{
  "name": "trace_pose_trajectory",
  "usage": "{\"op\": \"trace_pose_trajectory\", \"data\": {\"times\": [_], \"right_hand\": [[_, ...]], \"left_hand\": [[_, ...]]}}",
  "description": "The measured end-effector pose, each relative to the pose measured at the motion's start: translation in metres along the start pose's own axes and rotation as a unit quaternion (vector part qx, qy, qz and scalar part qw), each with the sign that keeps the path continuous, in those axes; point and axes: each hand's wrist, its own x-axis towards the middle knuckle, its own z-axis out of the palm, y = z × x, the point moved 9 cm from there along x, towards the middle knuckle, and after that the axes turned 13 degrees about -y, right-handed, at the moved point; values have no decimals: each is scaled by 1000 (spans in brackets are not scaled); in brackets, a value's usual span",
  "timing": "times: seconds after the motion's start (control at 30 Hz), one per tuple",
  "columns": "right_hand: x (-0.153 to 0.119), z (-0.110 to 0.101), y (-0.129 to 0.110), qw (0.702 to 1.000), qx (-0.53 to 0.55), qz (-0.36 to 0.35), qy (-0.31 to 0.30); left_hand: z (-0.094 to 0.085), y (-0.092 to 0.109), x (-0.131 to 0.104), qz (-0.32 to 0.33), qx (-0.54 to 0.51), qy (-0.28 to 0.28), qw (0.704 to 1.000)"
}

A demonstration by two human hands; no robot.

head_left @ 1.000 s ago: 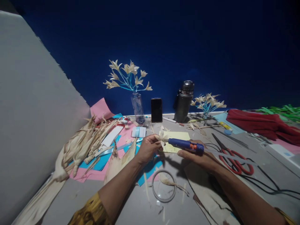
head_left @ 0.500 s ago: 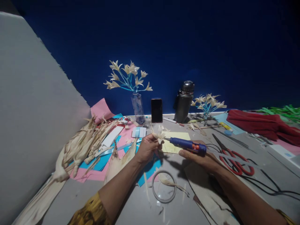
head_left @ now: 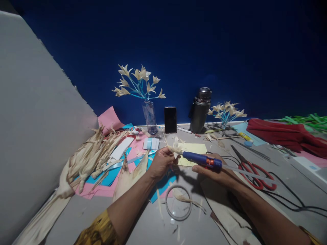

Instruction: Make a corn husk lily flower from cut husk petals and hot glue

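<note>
Between the closed fingers of my left hand (head_left: 162, 161) is a small cream husk flower (head_left: 176, 147), its petals pointing up and to the right. My right hand (head_left: 217, 172) is wrapped round a blue hot glue gun (head_left: 199, 159), with a clear glue stick (head_left: 245, 172) sticking out of its back. The gun's nozzle reaches the flower's petals; whether it touches them I cannot make out. Under both hands lies a pale yellow paper (head_left: 195, 148). Nearer me on the grey table rests a grey ring (head_left: 167, 207), like a tape roll, with a husk scrap (head_left: 182, 196) across it.
Red-handled scissors (head_left: 255, 175) and a black cord (head_left: 283, 199) lie at right. Along the wall stand a glass vase (head_left: 150, 117) of husk flowers, a phone (head_left: 170, 119), a flask (head_left: 200, 110) and a smaller flower bunch (head_left: 227, 110). Dried husks (head_left: 87, 156) heap over coloured paper at left.
The glue gun in my right hand has shifted slightly left and down, its nozzle closer in to the flower. My left hand has turned the flower a little.
</note>
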Motion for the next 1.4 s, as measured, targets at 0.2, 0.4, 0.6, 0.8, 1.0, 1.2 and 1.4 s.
{"op": "trace_pose_trajectory", "data": {"times": [0.2, 0.4, 0.6, 0.8, 1.0, 1.2, 1.4], "right_hand": [[0, 0, -12, 998, -53, -34, -6], [-2, -3, -22, 990, -122, -71, -9], [-6, -6, -24, 983, -151, -106, 5], [-4, 0, -25, 978, -169, -126, -5], [-4, 0, -23, 982, -155, -109, 2], [-3, -2, -20, 985, -146, -93, 1], [-6, -14, -15, 993, -91, -72, 38]], "left_hand": [[7, -2, -2, -14, -32, -16, 999], [10, -1, -5, -34, -74, -17, 997], [7, -3, -5, -32, -89, -4, 995], [5, -7, -5, -28, -96, -2, 995], [8, -6, -5, -28, -108, 2, 994], [9, -6, -6, -27, -109, -3, 994], [5, -7, -5, -28, -140, 6, 990]]}}
